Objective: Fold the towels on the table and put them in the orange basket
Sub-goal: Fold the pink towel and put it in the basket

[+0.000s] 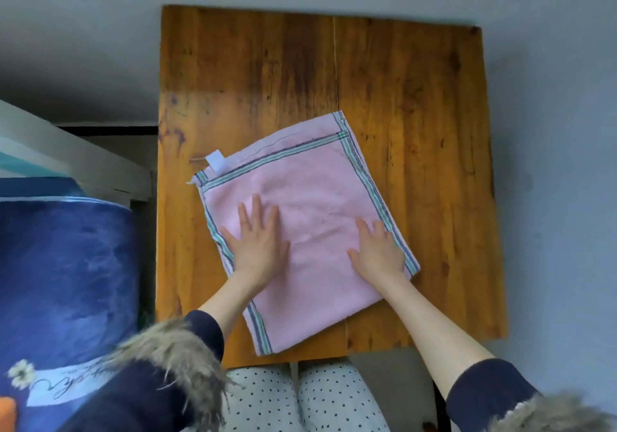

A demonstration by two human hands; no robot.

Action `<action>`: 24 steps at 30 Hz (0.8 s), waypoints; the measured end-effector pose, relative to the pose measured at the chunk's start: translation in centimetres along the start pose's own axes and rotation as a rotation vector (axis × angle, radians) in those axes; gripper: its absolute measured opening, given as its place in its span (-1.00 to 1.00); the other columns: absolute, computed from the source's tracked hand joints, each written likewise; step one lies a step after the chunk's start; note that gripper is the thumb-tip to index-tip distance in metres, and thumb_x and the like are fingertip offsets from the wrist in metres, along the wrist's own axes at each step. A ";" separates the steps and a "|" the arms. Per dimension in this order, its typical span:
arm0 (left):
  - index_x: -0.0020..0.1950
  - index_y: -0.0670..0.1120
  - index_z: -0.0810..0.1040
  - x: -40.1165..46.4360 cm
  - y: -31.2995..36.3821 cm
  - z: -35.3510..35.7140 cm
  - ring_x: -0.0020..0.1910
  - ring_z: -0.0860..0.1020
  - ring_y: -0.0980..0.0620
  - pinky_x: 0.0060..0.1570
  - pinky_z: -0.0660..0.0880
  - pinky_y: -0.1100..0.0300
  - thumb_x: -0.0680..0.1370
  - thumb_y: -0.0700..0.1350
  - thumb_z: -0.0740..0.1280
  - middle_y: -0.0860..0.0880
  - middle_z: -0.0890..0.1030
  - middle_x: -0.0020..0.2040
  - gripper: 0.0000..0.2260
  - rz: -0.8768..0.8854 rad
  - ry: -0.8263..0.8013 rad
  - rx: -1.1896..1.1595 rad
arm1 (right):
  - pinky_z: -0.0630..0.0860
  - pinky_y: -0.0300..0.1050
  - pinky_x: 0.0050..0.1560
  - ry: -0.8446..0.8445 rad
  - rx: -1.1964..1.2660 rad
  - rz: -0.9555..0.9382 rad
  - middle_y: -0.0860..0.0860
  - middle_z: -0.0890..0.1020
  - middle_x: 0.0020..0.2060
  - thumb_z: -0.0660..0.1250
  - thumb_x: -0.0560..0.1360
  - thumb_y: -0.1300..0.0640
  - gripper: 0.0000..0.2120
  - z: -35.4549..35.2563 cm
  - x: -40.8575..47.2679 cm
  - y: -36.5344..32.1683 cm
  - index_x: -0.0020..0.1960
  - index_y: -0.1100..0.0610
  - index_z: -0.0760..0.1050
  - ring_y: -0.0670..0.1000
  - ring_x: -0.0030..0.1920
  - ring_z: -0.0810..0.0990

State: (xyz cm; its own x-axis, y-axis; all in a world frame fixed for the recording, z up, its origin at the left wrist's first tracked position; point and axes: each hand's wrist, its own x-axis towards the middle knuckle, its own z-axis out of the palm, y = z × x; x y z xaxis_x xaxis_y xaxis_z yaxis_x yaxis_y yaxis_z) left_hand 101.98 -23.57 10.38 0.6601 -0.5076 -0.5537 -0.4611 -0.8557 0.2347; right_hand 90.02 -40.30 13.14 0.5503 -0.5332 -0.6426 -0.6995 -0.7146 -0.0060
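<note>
Far left: a blue patterned bedcover [63,264] lies well left of the left hand; a small orange object [6,411] shows at the frame's bottom-left corner, too cropped to identify as the basket.
Left hand: the left hand [257,244] lies flat, fingers straight and spread, pressing the towel near its left striped edge.
Task item: a pink rectangular terry towel with green and blue striped borders [310,204] lies under both hands, askew on the brown wooden table [417,114]; a white tag [217,161] sticks out beyond the left hand's fingertips.
Condition: apparently folded at least once; surface mildly creased between the hands.
Right hand: the right hand [379,251] rests flat, fingers extended, close to the right border.
Step in hand: judged as smoothing a fold.
Next move: likely calls for gripping one edge and folding again before any transfer.
</note>
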 end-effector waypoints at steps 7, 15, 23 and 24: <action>0.46 -0.02 0.22 0.1 -0.1 -0.9 0.48 0.10 -0.15 0.29 0.20 -0.21 0.55 -0.10 0.23 -0.11 0.11 0.52 -0.52 0.251 0.024 0.100 | 0.43 -0.11 0.05 -0.156 -0.100 0.046 0.13 0.55 0.19 0.08 0.58 -0.01 -0.66 -2.5 0.7 1.8 0.21 0.13 0.47 0.16 0.18 0.53; 0.29 -0.14 0.46 4.2 -2.1 -5.5 0.13 0.37 -0.26 -0.15 0.26 0.01 0.40 -0.40 0.21 -0.22 0.41 0.28 -0.53 0.120 0.362 0.077 | 0.39 0.05 0.10 0.316 0.103 -0.157 0.13 0.44 0.23 0.14 0.58 0.18 -0.66 -7.6 7.4 1.1 0.35 0.14 0.36 0.15 0.23 0.36; 0.15 -0.05 0.49 6.4 -3.5 -6.9 0.02 0.36 -0.11 -0.16 0.07 0.09 0.49 -0.16 0.25 -0.05 0.60 0.04 -0.76 0.065 0.233 0.051 | 0.30 0.04 0.17 0.252 -0.033 -0.159 0.08 0.47 0.21 0.22 0.56 0.06 -0.69 -7.2 10.4 1.8 0.27 0.11 0.40 0.10 0.23 0.38; 0.07 -0.05 0.51 6.2 -3.8 -7.2 0.00 0.36 -0.10 -0.16 0.07 0.10 0.50 -0.11 0.28 -0.04 0.61 -0.01 -0.84 0.041 0.241 0.028 | 0.30 0.04 0.17 0.228 -0.020 -0.144 0.09 0.48 0.20 0.23 0.55 0.04 -0.71 -7.3 10.5 2.0 0.24 0.11 0.42 0.11 0.22 0.38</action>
State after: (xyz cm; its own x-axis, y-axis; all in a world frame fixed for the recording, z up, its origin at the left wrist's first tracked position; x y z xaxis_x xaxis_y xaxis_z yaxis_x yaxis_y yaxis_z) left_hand 112.16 -24.17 11.81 0.7613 -0.5539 -0.3370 -0.5044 -0.8326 0.2289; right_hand 97.73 -50.61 11.97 0.7339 -0.5118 -0.4466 -0.5985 -0.7981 -0.0689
